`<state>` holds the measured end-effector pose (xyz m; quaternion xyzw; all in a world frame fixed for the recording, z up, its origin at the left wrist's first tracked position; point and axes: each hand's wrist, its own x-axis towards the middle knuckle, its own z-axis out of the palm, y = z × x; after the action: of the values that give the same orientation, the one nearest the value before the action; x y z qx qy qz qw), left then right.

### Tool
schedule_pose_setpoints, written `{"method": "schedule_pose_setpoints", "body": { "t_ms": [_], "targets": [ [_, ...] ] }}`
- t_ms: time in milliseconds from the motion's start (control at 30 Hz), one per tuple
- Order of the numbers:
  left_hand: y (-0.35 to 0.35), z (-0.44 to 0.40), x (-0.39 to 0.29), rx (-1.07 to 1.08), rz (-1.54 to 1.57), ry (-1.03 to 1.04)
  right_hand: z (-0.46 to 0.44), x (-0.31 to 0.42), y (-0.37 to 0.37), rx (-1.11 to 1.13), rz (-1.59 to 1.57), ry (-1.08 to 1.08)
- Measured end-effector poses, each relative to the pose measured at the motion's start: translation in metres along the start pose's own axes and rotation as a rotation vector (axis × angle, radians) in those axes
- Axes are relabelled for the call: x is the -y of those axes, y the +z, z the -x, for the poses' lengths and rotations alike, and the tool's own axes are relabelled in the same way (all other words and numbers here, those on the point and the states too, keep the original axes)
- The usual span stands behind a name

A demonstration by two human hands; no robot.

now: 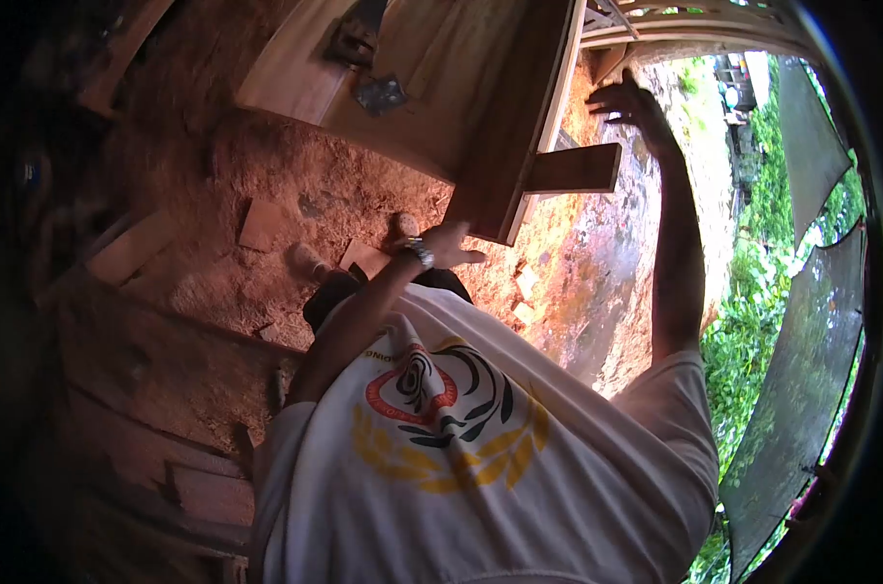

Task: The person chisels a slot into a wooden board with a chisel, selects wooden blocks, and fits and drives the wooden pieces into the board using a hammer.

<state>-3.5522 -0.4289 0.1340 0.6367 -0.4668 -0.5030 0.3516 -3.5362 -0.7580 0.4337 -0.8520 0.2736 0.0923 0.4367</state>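
Observation:
My left hand (448, 245), with a metal-band watch (419, 252) on its wrist, is by the near end of a dark wooden plank (504, 185). Its fingers are spread and grip nothing; whether they touch the plank's end, I cannot tell. Off to the right, my right hand (621, 102) is raised beside the plank's far side, fingers apart and nothing in them. Just below it, a short wooden piece (582, 169) juts out sideways from the plank.
A pale wooden board (422, 73) carries a dark tool (354, 44) and a flat dark piece (381, 94). Wood offcuts (263, 224) lie on the sawdust-covered floor (354, 175). Bricks or blocks (213, 494) are at lower left. Dark mesh sheets (796, 370) hang at right before greenery.

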Motion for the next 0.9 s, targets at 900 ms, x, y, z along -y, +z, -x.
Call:
{"method": "schedule_pose_setpoints", "body": {
  "t_ms": [900],
  "targets": [
    [0.012,0.271,0.285,-0.677,0.346,-0.504,0.01,-0.028,0.2,0.127,1.461,0.148]
  ]
}}
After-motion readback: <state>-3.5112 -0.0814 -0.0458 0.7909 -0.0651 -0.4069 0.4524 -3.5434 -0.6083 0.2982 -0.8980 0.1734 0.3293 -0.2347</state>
